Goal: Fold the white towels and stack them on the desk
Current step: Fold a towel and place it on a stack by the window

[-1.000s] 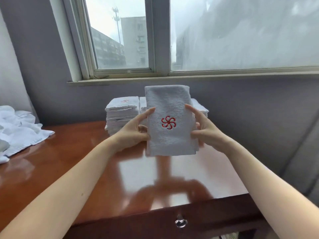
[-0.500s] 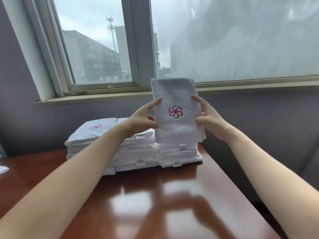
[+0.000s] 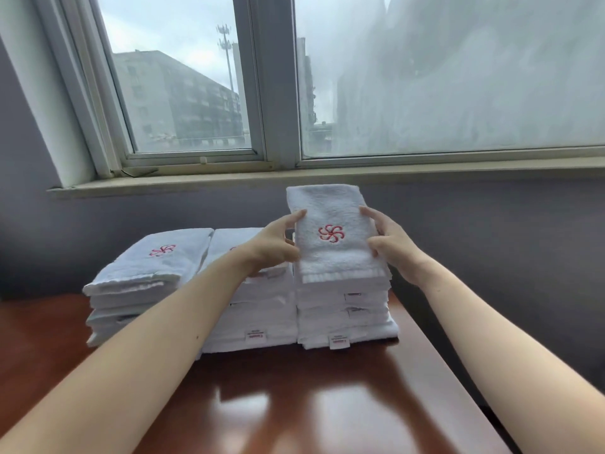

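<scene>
Towel (image 3: pixel 334 257) lowered onto right stack (image 3: pixel 343 311); left hand (image 3: pixel 275 247) partly hides middle stack (image 3: pixel 258 309)

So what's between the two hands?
A folded white towel with a red pinwheel logo; the left hand and right hand hold its side edges over the right stack. The head view shows it.

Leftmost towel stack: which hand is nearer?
Left. The left hand grips the held towel above the middle stack, next to the leftmost stack; right hand holds the towel's far edge.
</scene>
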Demonstrator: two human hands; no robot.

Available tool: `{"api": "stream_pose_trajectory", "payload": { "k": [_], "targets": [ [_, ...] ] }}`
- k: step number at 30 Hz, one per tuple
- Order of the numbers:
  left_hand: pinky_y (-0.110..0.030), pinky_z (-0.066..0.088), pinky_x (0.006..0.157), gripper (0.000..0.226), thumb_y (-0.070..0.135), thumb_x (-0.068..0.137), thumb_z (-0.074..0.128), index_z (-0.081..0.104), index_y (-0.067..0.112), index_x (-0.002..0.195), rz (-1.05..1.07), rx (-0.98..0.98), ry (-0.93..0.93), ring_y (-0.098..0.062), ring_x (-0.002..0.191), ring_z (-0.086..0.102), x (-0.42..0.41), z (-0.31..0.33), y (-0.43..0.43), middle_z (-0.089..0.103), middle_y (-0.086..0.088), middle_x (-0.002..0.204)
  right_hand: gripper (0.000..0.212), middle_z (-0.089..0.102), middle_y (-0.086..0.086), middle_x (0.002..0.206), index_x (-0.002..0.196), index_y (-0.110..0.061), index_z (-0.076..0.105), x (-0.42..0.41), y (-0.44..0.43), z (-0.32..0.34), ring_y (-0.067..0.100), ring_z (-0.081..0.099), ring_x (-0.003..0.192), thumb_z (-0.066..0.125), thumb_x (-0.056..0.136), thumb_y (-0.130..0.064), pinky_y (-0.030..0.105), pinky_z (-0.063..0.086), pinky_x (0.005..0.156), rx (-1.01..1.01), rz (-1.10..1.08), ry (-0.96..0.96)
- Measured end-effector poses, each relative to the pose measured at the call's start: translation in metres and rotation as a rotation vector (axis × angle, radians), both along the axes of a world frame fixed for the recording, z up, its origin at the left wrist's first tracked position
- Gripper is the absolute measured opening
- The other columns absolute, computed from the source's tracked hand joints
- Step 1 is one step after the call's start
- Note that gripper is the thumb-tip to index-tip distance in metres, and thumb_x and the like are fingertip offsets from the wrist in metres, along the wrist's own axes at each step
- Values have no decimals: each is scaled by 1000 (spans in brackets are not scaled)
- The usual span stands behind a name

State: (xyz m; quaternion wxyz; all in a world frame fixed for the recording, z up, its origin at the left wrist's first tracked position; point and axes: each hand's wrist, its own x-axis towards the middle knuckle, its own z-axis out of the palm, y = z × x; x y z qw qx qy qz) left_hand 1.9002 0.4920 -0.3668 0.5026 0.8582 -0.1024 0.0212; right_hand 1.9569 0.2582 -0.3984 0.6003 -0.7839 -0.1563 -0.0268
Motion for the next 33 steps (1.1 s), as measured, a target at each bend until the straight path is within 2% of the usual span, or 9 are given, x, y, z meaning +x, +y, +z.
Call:
{"api": "stream_pose_trajectory", "payload": {
  "k": [2, 5, 7, 11, 14, 20, 24, 28, 33],
  "targets": [
    [-12, 48, 76, 87, -11, 75, 62, 29, 10, 153, 30, 160, -39, -1, 89, 65, 6, -7, -1, 48, -3, 130, 79, 61, -5, 119, 148, -21, 40, 4, 2, -7, -3, 64, 72, 42, 76, 10, 15, 48, 59, -34, -19, 53],
    [-33, 31, 113, 69, 9, 77, 68, 50, 21, 142, 109, 599, -65, -19, 137, 36, 14, -16, 0, 34, -5, 152, 70, 57, -11, 128, 149, -17, 39, 5, 3, -13, 0, 59, 89, 37, 82, 3, 11, 46, 68, -128, -25, 151],
    [-38, 32, 113, 50, 14, 82, 63, 62, 29, 130, 127, 703, -45, -20, 138, 38, 13, -18, -4, 44, 0, 148, 68, 57, -15, 127, 149, -15, 39, 6, 2, -14, 4, 60, 98, 35, 84, 2, 9, 44, 72, -168, -28, 178],
    [-35, 45, 100, 29, 21, 88, 50, 73, 26, 106, 157, 715, -41, -23, 119, 57, 2, -17, -15, 66, -2, 125, 70, 38, -3, 153, 152, -15, 35, 6, 1, -10, 15, 46, 132, 33, 85, 4, 24, 38, 108, -219, -9, 185],
    [-37, 45, 96, 28, 38, 90, 52, 72, 18, 87, 138, 788, -77, -26, 105, 61, -6, -19, -18, 73, -6, 106, 70, 44, 0, 150, 151, -17, 36, 3, 6, -7, 16, 51, 127, 33, 85, 6, 26, 44, 103, -240, 26, 172],
    [-49, 17, 117, 33, 47, 95, 49, 73, 25, 101, 124, 848, -142, -22, 117, 53, -20, -20, -21, 70, 6, 112, 53, 37, 1, 155, 150, -9, 37, -10, 10, -5, 18, 37, 141, 40, 97, -4, 24, 25, 113, -345, -47, 146],
    [-50, 7, 121, 38, 44, 98, 47, 66, 20, 120, 113, 807, -135, -20, 129, 48, -40, -15, -20, 62, 3, 132, 43, 51, 9, 144, 136, -12, 55, -32, 16, 10, 28, 47, 132, 43, 95, -15, 40, 37, 111, -531, -159, 22],
    [-36, 31, 113, 53, 41, 95, 56, 49, 18, 143, 145, 656, -195, -16, 134, 44, -73, -10, -5, 50, 1, 146, 48, 54, 0, 141, 135, -27, 56, -76, 35, 31, 21, 48, 130, 51, 87, -19, 40, 39, 109, -663, -106, -169],
    [-32, 32, 113, 60, 40, 92, 59, 41, 24, 147, 240, 646, -200, -11, 139, 37, -133, -9, 43, 41, 5, 152, 54, 49, -7, 145, 141, -29, 48, -135, 83, 45, 12, 46, 130, 56, 89, -21, 20, 32, 94, -801, 147, -345]
  ]
}}
